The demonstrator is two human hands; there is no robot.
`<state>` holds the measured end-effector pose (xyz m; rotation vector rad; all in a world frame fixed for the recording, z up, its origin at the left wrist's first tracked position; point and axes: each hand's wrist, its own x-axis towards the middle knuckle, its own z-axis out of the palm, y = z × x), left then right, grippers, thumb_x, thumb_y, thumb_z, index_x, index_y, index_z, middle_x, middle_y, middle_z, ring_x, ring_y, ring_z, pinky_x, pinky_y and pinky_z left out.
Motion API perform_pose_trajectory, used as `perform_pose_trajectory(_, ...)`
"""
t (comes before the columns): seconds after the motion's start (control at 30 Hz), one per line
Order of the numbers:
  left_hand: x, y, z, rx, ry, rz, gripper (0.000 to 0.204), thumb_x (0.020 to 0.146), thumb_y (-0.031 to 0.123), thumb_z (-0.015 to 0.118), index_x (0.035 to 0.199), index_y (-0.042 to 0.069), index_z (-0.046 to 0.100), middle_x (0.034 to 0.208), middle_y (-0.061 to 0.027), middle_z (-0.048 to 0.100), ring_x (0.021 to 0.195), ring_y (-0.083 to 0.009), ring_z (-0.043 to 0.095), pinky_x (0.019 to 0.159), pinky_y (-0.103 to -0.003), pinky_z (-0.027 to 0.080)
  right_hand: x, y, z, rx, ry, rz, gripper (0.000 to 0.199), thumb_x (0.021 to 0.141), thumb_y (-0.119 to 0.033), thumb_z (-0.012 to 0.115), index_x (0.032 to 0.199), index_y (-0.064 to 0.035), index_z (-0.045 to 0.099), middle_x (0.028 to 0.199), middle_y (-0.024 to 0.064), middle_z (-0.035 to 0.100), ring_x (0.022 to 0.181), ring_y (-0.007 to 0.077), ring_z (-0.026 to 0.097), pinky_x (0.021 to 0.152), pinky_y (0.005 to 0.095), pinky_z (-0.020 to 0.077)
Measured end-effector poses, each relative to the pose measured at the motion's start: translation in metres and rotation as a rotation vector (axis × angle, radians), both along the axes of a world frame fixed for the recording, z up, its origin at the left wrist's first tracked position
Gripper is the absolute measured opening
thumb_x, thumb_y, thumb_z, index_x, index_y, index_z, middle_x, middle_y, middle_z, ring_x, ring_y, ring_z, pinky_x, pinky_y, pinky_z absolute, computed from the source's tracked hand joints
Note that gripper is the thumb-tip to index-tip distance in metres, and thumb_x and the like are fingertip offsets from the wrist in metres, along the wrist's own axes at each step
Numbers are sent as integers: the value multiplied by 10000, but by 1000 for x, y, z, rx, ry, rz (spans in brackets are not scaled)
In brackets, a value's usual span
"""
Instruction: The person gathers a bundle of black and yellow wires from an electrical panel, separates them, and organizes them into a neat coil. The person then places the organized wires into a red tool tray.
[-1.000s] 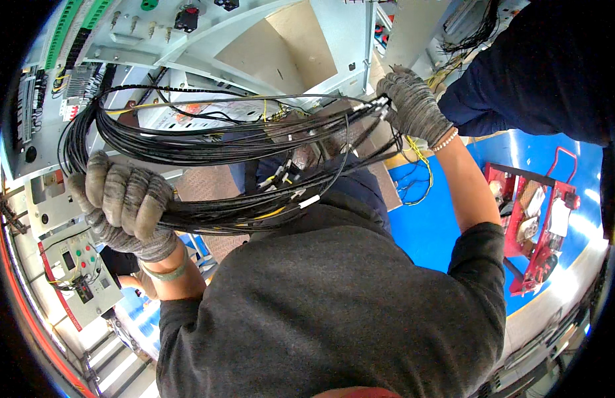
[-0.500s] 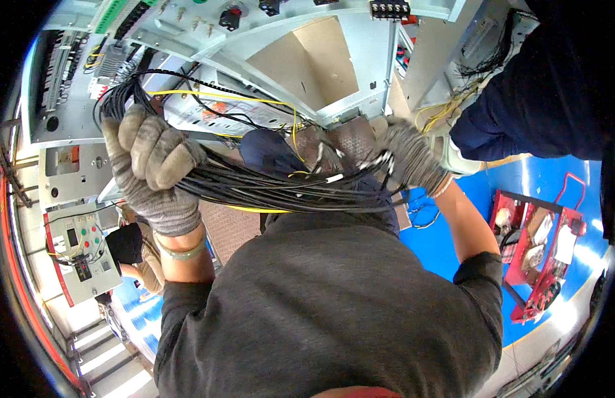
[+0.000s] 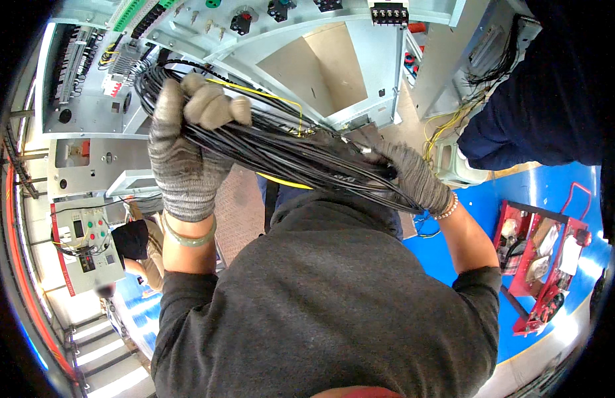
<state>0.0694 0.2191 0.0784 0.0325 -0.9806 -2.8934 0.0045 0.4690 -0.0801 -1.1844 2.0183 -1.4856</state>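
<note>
A thick bundle of black wires point(image 3: 294, 156) stretches across in front of my chest. My left hand point(image 3: 191, 156), in a grey knit glove, curls round its left part, with one finger pointing up beside the wires. Beyond that hand the wires bend back in a loop toward the cabinet. My right hand point(image 3: 417, 179), gloved alike, grips the right end of the bundle; its fingertips are partly hidden. A yellow wire point(image 3: 281, 180) shows along the underside, and small white sleeves sit on some wires near my right hand.
Ahead stands an open grey metal cabinet point(image 3: 387, 109) with terminal blocks and a cardboard piece point(image 3: 320, 66) inside. Another person's dark-clothed leg point(image 3: 506, 126) is close at the right, near a pale green stool point(image 3: 447, 166). A red tool cart point(image 3: 536, 259) stands on the blue floor.
My left hand has moved right, and its fingers have loosened from a tight fist. The wires lie closer together and slope down toward my right hand, which keeps its hold.
</note>
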Motion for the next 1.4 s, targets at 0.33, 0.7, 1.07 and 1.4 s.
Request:
perform_pose_trajectory(0.33,12,-7,-8,-194,-101,-68,257,870,136,557,1116,65,532,1109,-127,576,1146,-332,504,963,-549,409,-20,6,21,81,262,-189,378,722,-273,721,998,-44,604,854,149,628,789,276,630,706,357,497)
perform_pose_trajectory(0.7,13,-11,-33,-204,-113,-112,173,917,210,522,1039,88,520,882,-28,577,999,-242,568,938,-616,392,-8,-41,35,112,180,-176,372,700,-251,726,980,-30,619,839,170,644,774,320,632,733,365,498)
perform_pose_trajectory(1.07,18,-15,-43,-317,-211,-118,265,833,175,624,1073,82,560,1081,-111,583,1099,-307,524,955,-513,424,-11,-81,46,-133,45,-267,338,751,-231,710,1003,-28,611,845,181,644,791,288,655,687,349,515)
perform_pose_trajectory(1.4,25,-12,-44,-549,-257,-113,383,771,107,668,1113,6,528,1086,-161,604,978,-281,602,888,-389,477,-11,-88,45,-75,-31,-272,215,802,-231,660,893,-50,589,678,143,605,631,282,623,587,356,486)
